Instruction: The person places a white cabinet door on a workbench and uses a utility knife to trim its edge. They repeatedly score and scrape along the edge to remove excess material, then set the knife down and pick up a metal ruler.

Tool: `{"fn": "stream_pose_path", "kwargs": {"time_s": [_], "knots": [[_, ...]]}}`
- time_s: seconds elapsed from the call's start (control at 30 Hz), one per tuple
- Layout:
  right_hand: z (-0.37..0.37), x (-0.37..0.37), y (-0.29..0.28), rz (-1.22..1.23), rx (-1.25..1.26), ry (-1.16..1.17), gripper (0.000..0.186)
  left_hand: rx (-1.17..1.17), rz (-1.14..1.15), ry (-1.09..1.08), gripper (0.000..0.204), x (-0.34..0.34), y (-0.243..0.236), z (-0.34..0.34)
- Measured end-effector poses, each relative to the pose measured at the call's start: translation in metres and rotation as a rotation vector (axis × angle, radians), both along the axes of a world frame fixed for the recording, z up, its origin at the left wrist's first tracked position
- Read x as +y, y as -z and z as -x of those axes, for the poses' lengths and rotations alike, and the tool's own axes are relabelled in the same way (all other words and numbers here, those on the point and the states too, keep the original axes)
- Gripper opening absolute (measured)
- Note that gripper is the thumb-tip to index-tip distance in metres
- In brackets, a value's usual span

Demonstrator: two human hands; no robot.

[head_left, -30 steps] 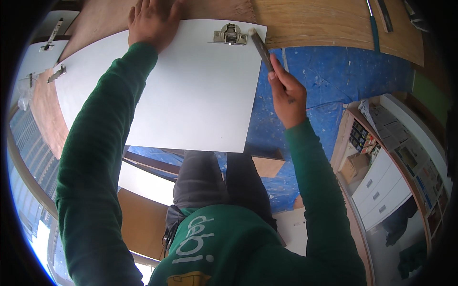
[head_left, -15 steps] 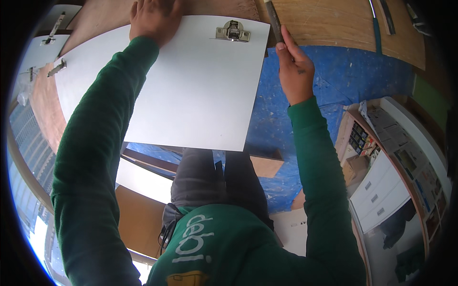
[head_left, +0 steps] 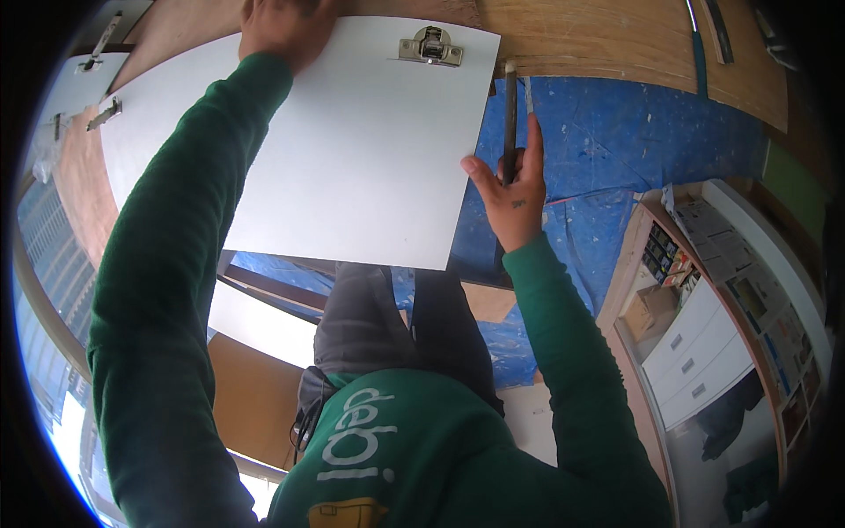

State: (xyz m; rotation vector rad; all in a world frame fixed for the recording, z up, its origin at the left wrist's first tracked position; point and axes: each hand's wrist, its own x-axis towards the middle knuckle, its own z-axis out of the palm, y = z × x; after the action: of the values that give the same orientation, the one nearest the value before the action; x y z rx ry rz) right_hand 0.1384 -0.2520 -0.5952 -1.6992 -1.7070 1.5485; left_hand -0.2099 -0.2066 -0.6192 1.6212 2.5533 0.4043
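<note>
Holding: the right hand point(head_left: 515, 189) grips a slim dark metal tool with a pale tip point(head_left: 510, 106), fingers point(head_left: 534, 141) clenched round its lower shaft, the tip pointing away from the person.
Pressing: the left hand point(head_left: 280, 26) lies flat on the far edge of a large white rectangular panel point(head_left: 352, 150), fingers spread and released, grasping nothing.
Panel: just left of the right fingers, its near edge over the person's lap.
Hinge: a silver metal cabinet hinge point(head_left: 429, 47) sits on the panel's far edge, between the two hands.
Desk: brown plywood desk point(head_left: 598, 40) beyond the right fingers, the tool's tip near its edge.
Floor cover: blue tarpaulin point(head_left: 634, 150) right of the right fingers.
</note>
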Motion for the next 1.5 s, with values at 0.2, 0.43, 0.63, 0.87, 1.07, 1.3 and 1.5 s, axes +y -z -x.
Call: {"fn": "stream_pose_path", "kwargs": {"time_s": [0.2, 0.43, 0.63, 0.87, 1.07, 1.3, 1.5], "knots": [[-0.059, -0.054, 0.008, 0.041, 0.099, 0.009, 0.065, -0.011, 0.022, -0.006, 0.072, 0.002, -0.002, -0.001], [-0.061, -0.029, -0.008, 0.032, 0.047, -0.128, 0.03, 0.016, 0.016, -0.05, 0.071, 0.003, 0.001, -0.003], [-0.073, -0.05, -0.003, 0.041, -0.022, -0.195, 0.028, -0.007, 0.002, -0.062, 0.07, 0.005, 0.001, -0.005], [-0.066, -0.062, -0.004, 0.016, -0.065, -0.139, 0.034, 0.011, -0.012, -0.059, 0.069, 0.002, -0.002, 0.0], [-0.039, -0.033, 0.009, -0.054, -0.061, -0.072, 0.038, 0.017, -0.044, -0.033, 0.071, 0.001, 0.004, -0.001], [-0.033, -0.03, 0.005, -0.012, -0.038, -0.069, 0.041, 0.008, 0.002, -0.093, 0.072, 0.001, -0.002, -0.006], [-0.046, -0.036, 0.013, -0.064, -0.013, -0.075, 0.041, 0.005, 0.028, -0.085, 0.072, 0.003, -0.003, -0.005]]}}
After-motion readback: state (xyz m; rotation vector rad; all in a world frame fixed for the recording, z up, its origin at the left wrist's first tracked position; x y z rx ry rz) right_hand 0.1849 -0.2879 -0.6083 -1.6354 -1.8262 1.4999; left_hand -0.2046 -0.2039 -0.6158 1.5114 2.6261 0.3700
